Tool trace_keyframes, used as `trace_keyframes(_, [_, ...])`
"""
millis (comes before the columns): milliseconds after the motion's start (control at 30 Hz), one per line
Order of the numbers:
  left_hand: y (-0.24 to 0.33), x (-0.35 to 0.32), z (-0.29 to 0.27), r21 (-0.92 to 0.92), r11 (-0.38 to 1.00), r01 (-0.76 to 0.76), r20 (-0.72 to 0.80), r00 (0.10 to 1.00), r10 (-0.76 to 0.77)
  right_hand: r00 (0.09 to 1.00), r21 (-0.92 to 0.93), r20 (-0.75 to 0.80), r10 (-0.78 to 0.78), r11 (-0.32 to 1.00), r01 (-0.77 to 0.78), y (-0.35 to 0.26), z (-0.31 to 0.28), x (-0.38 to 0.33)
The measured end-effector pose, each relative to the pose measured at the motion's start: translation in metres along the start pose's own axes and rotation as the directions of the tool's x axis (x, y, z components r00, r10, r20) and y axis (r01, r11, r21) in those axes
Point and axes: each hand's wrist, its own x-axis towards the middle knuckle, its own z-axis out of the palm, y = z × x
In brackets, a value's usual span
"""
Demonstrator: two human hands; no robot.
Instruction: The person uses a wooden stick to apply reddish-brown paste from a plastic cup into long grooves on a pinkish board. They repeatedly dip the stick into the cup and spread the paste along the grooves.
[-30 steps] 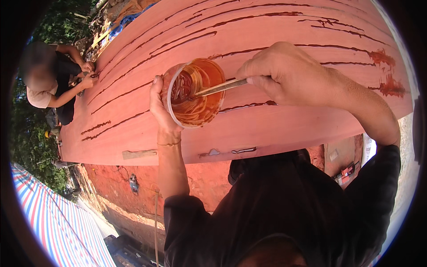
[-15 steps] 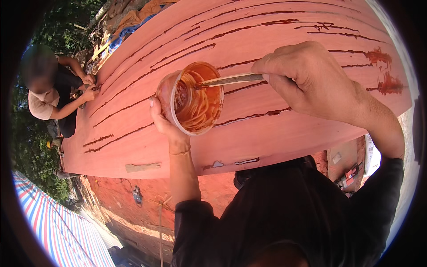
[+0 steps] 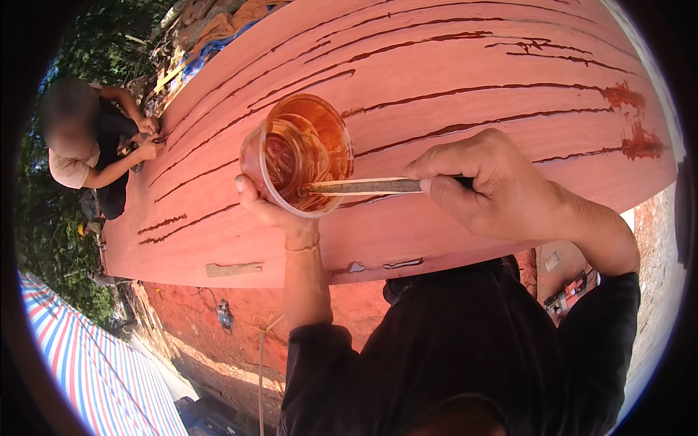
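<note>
My left hand grips a clear plastic tub from below and the left side. The tub is tilted toward me, its inner wall smeared with reddish-brown paste. In my right hand is a flat wooden stick, pinched between thumb and fingers, with its far end inside the tub at the paste. Both hands are above a large reddish wooden slab, whose surface carries several long dark-red filled lines. Two rough dark-red smears mark the slab's right end.
At the slab's far left another person bends over its edge, both hands at the surface. A loose wood strip lies near the front edge. A small power tool rests on the red ground, beside a striped tarp.
My right hand and the stick have moved down, and the stick's tip now sits lower in the tub. The tub has shifted slightly left and up.
</note>
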Motion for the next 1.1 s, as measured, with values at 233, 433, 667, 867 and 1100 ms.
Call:
trace_keyframes(233, [0.006,-0.013,-0.011,0.03,0.999,-0.024,0.014,1.0,0.024,0.94,-0.391,-0.124,-0.318,0.886,0.248,0.009,-0.005,0.002])
trace_keyframes(433, [0.005,-0.019,-0.017,0.02,1.0,-0.017,0.056,0.998,0.016,0.953,-0.474,-0.085,-0.292,0.853,0.219,0.014,0.01,-0.008])
trace_keyframes(667, [-0.002,-0.023,-0.015,0.055,0.998,0.041,-0.163,0.986,-0.032,0.997,0.189,0.049,0.066,0.979,-0.074,0.018,0.015,-0.001])
trace_keyframes(867, [0.004,-0.029,-0.008,0.053,0.996,0.072,-0.224,0.973,-0.058,0.932,0.485,0.259,0.254,0.8,-0.353,0.033,0.0,0.008])
trace_keyframes(1100, [0.012,-0.026,-0.01,0.168,0.986,-0.003,-0.411,0.909,0.073,0.91,0.515,0.205,0.36,0.751,-0.413,0.062,-0.041,0.003])
